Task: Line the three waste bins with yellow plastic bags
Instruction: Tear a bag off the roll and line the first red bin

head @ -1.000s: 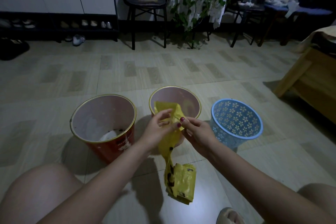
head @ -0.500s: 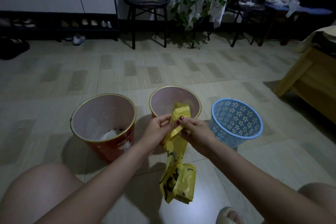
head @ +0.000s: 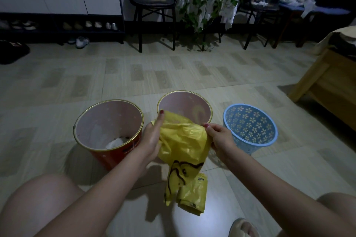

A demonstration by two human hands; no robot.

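Since half a second ago my two hands have drawn apart, and the thin yellow plastic bag with dark printing (head: 183, 140), which was a narrow strip pinched between them, now billows open into a wide crumpled mouth. My left hand (head: 152, 138) is at the left edge of that mouth, with one straight finger pointing up and the others hidden behind the film, so I cannot tell how tightly they hold it. My right hand (head: 219, 138) pinches the right edge with curled fingers.

The bag hangs between my fingers, in front of and just above the near rim of the round middle bin with a gold rim (head: 209, 109). The larger red bin with a gold rim (head: 141, 115) stands just beyond my left fingers, the blue perforated plastic basket with flower cut-outs (head: 269, 125) just beyond my right. All three look unlined.

I judge the film very light, limp and rather slippery, prone to cling to itself and easy to tear if I yank. The best hold should be on the two layers of the mouth edge, one per hand.

Its long axis runs roughly vertically: mouth up at my fingers, tail dropping toward the tiled floor (head: 192, 75), where it meets the folded yellow packet of bags (head: 194, 196) lying below my fingers.
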